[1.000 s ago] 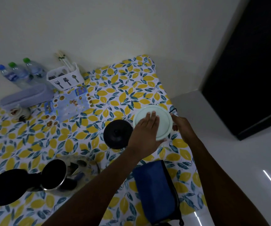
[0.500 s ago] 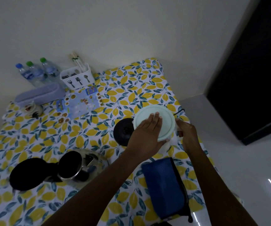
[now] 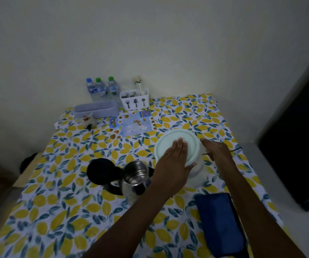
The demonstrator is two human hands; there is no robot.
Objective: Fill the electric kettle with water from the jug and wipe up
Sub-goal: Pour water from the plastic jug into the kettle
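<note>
Your left hand [image 3: 172,164] lies flat, fingers straight and together, palm pressed on the jug's pale green lid [image 3: 176,146]. Your right hand [image 3: 217,150] is at the jug's [image 3: 196,172] far right side, fingers curled toward its handle; whether they actually close on it is hidden, so I cannot tell. The jug is a clear one, right of centre on the table [image 3: 60,216], and what it holds cannot be made out through the blur.

Just beside it at 9 o'clock stands the kettle [image 3: 133,181], its steel mouth uncovered and its black lid [image 3: 101,172] flipped back to the left. Its inside looks like bare shiny metal; any water level is unclear.

At 5 o'clock from the jug a folded blue cloth [image 3: 218,222] lies near the table's edge.

Along the wall at 11 o'clock: three water bottles [image 3: 101,88], a white cutlery caddy [image 3: 134,99] with utensils and chopsticks sticking up, a lilac lidded box [image 3: 96,109], and a small patterned mug [image 3: 89,121] whose contents cannot be seen.
</note>
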